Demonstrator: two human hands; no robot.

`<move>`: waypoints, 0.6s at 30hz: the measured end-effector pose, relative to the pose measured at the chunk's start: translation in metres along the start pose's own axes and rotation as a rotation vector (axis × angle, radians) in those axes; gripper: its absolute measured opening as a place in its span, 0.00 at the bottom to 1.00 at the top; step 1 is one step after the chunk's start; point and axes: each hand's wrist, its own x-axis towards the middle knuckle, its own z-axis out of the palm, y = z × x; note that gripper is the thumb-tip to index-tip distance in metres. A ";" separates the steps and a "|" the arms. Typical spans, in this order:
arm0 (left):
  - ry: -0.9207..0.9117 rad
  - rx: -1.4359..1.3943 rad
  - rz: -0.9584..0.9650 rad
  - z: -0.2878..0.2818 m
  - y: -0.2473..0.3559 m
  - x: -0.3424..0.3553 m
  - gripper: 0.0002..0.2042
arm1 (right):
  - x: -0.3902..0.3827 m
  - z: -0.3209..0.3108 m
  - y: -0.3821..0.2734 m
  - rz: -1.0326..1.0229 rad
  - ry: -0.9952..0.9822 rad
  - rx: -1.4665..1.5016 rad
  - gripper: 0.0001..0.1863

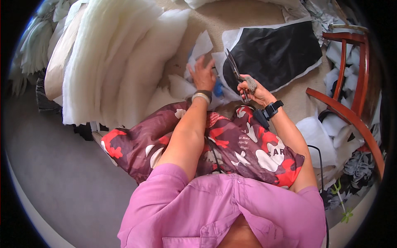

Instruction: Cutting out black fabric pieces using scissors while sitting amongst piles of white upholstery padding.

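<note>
My left hand (202,72) is spread with fingers apart over a white scrap (203,42) and a partly hidden blue item (219,87), with white wadding pieces (178,86) beside it. My right hand (256,91) grips large metal scissors (232,63) pointing up and away from me; grey material wraps the handle area. The scissors lie over the left edge of a black fabric piece (275,51), which rests on a larger white sheet (233,35).
A tall pile of thick white batting (103,58) fills the upper left. At the right lies a wooden chair frame (359,115) with white wadding (316,140) and grey fabric (357,169) around it. My legs in patterned trousers (140,136) are folded on the beige carpet (244,16).
</note>
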 end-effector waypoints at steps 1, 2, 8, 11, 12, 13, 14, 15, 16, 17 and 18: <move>-0.034 -0.084 0.114 0.004 0.000 -0.010 0.21 | 0.001 -0.001 0.000 -0.028 -0.011 -0.014 0.28; -0.141 -0.205 0.020 0.009 0.002 -0.018 0.16 | 0.001 -0.001 0.000 -0.056 -0.022 -0.029 0.28; -0.978 -0.128 -0.003 0.014 0.016 -0.066 0.10 | -0.002 -0.001 0.003 -0.026 -0.008 -0.006 0.28; -1.208 0.204 0.375 0.031 0.005 -0.088 0.08 | -0.003 0.004 0.002 -0.021 -0.023 -0.045 0.28; -1.207 0.204 0.378 0.036 0.003 -0.081 0.08 | -0.001 0.004 0.004 -0.011 -0.023 -0.071 0.27; -1.224 0.112 0.147 0.040 -0.004 -0.063 0.09 | 0.000 0.005 0.004 -0.014 -0.026 -0.073 0.27; -1.231 0.019 -0.084 0.044 -0.011 -0.046 0.10 | 0.001 0.006 0.006 -0.015 -0.052 -0.085 0.27; -0.941 0.010 -0.267 0.043 -0.011 -0.027 0.12 | 0.002 0.005 0.007 -0.012 -0.071 -0.095 0.27; -0.651 -0.001 -0.435 0.035 -0.005 -0.006 0.14 | -0.001 0.002 0.008 -0.011 -0.059 -0.089 0.27; -0.499 -0.062 -0.528 0.021 -0.002 0.014 0.17 | -0.003 0.002 0.007 0.022 -0.047 -0.081 0.28; -0.341 -0.122 -0.619 0.013 -0.002 0.031 0.19 | -0.005 0.003 0.005 0.053 -0.038 -0.075 0.28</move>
